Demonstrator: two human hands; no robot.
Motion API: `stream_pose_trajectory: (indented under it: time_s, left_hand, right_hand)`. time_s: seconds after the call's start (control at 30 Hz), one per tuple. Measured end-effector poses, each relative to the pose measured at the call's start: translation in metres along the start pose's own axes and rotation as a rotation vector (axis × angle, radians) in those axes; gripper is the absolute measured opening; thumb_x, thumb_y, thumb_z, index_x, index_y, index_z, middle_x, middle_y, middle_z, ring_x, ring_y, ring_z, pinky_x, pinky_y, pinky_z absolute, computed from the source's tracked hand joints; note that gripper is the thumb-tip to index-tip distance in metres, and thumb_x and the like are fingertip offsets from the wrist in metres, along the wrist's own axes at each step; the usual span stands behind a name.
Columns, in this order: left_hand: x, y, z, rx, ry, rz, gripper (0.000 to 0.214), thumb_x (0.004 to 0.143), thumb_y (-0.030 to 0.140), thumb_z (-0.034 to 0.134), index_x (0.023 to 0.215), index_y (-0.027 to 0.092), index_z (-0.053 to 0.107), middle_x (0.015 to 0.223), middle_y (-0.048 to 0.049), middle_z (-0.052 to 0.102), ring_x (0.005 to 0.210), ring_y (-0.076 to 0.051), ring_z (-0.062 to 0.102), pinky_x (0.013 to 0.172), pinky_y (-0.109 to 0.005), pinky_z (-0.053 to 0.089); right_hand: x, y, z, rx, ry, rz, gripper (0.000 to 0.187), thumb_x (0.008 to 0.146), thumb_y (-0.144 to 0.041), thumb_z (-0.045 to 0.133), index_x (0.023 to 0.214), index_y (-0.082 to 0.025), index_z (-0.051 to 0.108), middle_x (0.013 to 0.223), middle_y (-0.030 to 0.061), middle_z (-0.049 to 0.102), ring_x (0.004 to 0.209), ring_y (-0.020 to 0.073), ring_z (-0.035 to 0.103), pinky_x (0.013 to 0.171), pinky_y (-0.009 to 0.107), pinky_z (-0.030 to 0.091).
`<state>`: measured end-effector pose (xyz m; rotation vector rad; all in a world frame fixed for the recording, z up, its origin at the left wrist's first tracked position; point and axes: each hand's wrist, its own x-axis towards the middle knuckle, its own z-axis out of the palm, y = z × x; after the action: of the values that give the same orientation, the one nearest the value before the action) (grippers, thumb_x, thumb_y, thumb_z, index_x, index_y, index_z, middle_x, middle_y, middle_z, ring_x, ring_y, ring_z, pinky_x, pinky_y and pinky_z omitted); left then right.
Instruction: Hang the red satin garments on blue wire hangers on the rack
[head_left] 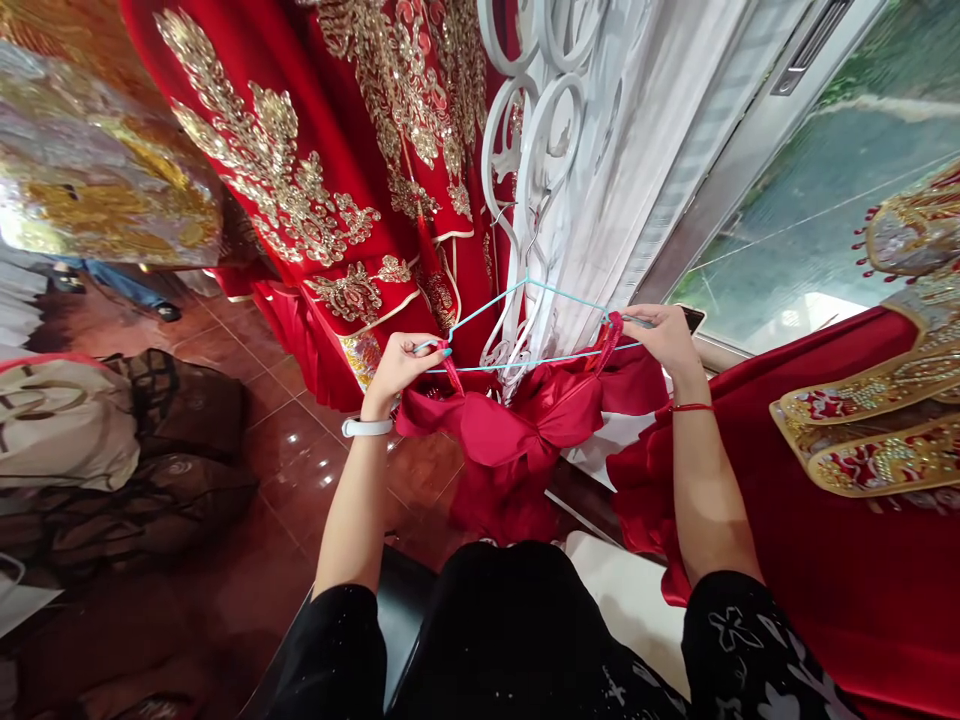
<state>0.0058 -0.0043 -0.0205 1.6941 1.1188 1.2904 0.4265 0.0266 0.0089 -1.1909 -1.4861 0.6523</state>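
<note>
A light-blue wire hanger hangs in front of me, its hook up by the white scrolled metalwork. From it a red dress with gathered ruffles droops by two thin straps. My left hand is closed in a pinch at the hanger's left end, on the left strap. At the opposite end my right hand pinches the hanger near the right strap, which is looped over the wire. The lower part of the dress falls toward the floor.
Red garments with gold embroidery hang at upper left, and another red embroidered garment is on the right. White scrolled metalwork stands ahead beside a glass door. Stuffed bags lie on the tiled floor.
</note>
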Motion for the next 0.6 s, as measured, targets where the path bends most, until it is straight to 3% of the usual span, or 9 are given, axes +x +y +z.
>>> stream_pose_trajectory:
  time_s: [0.13,0.23,0.33,0.4,0.43,0.5,0.6]
  left_hand:
    - [-0.002,0.000,0.002,0.006,0.008,-0.013,0.035,0.070,0.047,0.085,0.076,0.013,0.076,0.053,0.0072,0.031,0.053,-0.007,0.023,0.051,-0.024,0.020]
    - [-0.008,-0.010,0.000,0.052,0.090,0.017,0.037,0.072,0.048,0.085,0.089,0.016,0.079,0.062,0.0035,0.048,0.059,-0.010,0.038,0.057,-0.024,0.036]
    - [-0.027,-0.035,-0.001,-0.005,0.226,0.016,0.056,0.068,0.052,0.088,0.111,0.020,0.075,0.096,-0.0055,0.068,0.085,-0.017,0.060,0.080,-0.028,0.052]
    - [-0.044,-0.056,0.002,-0.067,0.260,-0.063,0.068,0.065,0.056,0.089,0.119,0.019,0.070,0.112,-0.0098,0.071,0.099,-0.021,0.065,0.090,-0.033,0.055]
    - [-0.052,-0.065,0.005,-0.074,0.253,-0.117,0.070,0.065,0.057,0.088,0.120,0.018,0.069,0.115,-0.0116,0.072,0.103,-0.023,0.067,0.093,-0.035,0.055]
    - [-0.064,-0.077,0.012,-0.080,0.263,-0.203,0.070,0.066,0.061,0.086,0.116,0.016,0.068,0.115,-0.0135,0.074,0.103,-0.026,0.069,0.094,-0.038,0.056]
    - [-0.067,-0.080,0.021,-0.123,0.341,-0.234,0.065,0.070,0.065,0.081,0.113,0.018,0.069,0.118,-0.0131,0.075,0.108,-0.027,0.069,0.096,-0.038,0.056]
  right_hand:
    - [-0.005,-0.001,0.001,-0.120,-0.055,-0.056,0.019,0.067,-0.027,0.081,0.084,-0.022,0.076,0.087,0.0032,0.077,0.087,0.0224,0.070,0.091,0.037,0.057]
    - [-0.018,-0.004,0.008,-0.304,0.061,-0.171,0.031,0.065,-0.020,0.078,0.096,-0.023,0.072,0.108,0.0059,0.071,0.111,0.0287,0.065,0.112,0.049,0.046]
    - [-0.042,-0.010,0.037,-0.361,0.261,-0.297,0.038,0.070,-0.018,0.073,0.107,-0.023,0.068,0.122,0.0105,0.063,0.126,0.0323,0.056,0.119,0.054,0.037]
    - [-0.058,-0.016,0.068,-0.316,0.296,-0.361,0.028,0.077,-0.019,0.069,0.104,-0.023,0.069,0.119,0.0110,0.063,0.124,0.0314,0.057,0.116,0.052,0.041]
    - [-0.065,-0.019,0.087,-0.280,0.261,-0.380,0.020,0.081,-0.019,0.066,0.100,-0.024,0.070,0.113,0.0101,0.066,0.119,0.0303,0.060,0.113,0.051,0.044]
    - [-0.071,-0.026,0.127,-0.185,0.048,-0.394,0.018,0.088,-0.020,0.061,0.100,-0.025,0.073,0.106,0.0083,0.071,0.111,0.0280,0.065,0.107,0.047,0.049]
    - [-0.065,-0.033,0.183,-0.047,-0.224,-0.360,0.035,0.094,-0.025,0.061,0.127,-0.028,0.072,0.127,0.0082,0.074,0.122,0.0265,0.065,0.112,0.043,0.048]
